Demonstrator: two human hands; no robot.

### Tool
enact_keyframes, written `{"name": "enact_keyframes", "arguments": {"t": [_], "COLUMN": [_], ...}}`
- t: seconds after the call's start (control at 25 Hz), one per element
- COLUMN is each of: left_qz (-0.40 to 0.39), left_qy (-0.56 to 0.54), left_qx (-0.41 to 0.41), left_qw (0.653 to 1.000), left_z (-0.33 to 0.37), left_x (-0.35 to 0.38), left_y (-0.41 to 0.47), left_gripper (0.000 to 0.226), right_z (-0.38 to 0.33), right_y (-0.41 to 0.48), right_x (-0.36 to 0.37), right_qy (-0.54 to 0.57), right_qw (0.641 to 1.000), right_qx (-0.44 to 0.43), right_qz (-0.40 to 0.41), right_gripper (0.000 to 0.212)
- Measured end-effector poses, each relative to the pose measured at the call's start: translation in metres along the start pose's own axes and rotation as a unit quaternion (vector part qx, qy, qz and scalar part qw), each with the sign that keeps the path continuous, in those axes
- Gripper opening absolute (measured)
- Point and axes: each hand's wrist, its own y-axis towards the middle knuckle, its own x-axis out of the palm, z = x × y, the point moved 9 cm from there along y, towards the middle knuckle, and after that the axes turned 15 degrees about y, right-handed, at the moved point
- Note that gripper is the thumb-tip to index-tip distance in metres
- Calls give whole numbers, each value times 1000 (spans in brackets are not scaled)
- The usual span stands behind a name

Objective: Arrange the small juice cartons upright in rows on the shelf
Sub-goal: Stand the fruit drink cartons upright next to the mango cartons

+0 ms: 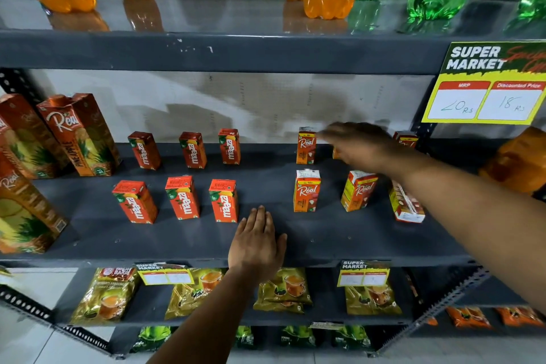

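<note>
On the middle shelf [325, 241], two groups of small juice cartons stand in rows: six Maaza cartons [183, 197] at about 9 o'clock from the frame's centre, and the Real cartons [306, 190] toward 3 o'clock. The right hand [359, 146] reaches to the back row at roughly 2 o'clock, blurred, its fingers pointing toward 9 o'clock over a carton of which only an orange sliver shows beneath the palm — whether they are closed on it I cannot tell. The back-row Real carton [306, 146] stands just beside the fingertips, at their 8 o'clock, apparently untouched. The left hand [256, 242] lies flat and released on the shelf's front edge at 6 o'clock, holding nothing.

The step in hand looks like setting the hidden back carton in line. To do it well, grip it by its side faces, set it square on its base with the label forward, and match the spacing of the front row. The forearm passes close over the tilted carton [406, 204] at 4 o'clock — lift clear on the way out, or it may topple.
</note>
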Motion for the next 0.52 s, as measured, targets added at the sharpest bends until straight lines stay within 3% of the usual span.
{"name": "enact_keyframes", "arguments": {"t": [0.04,0.12,0.24,0.32,0.52], "left_qz": [1,2,9,8,8], "left_qy": [1,5,6,7,16], "left_qx": [1,0,-4,-7,-7], "left_qw": [1000,1000,1000,1000,1000], "left_z": [0,-2,-1,0,1], "left_x": [0,1,1,1,-1], "left_y": [0,0,1,1,0], "left_gripper": [75,75,74,73,72], "right_z": [38,104,145,141,151], "right_y": [-11,-50,-131,-168,-179], "right_x": [-7,7,68,100,102], "right_qy": [53,143,266,323,254], "right_qw": [992,943,821,759,803], "right_qx": [107,298,499,560,540], "right_qz": [36,25,-79,-82,-20], "right_gripper": [49,36,58,66,49]}}
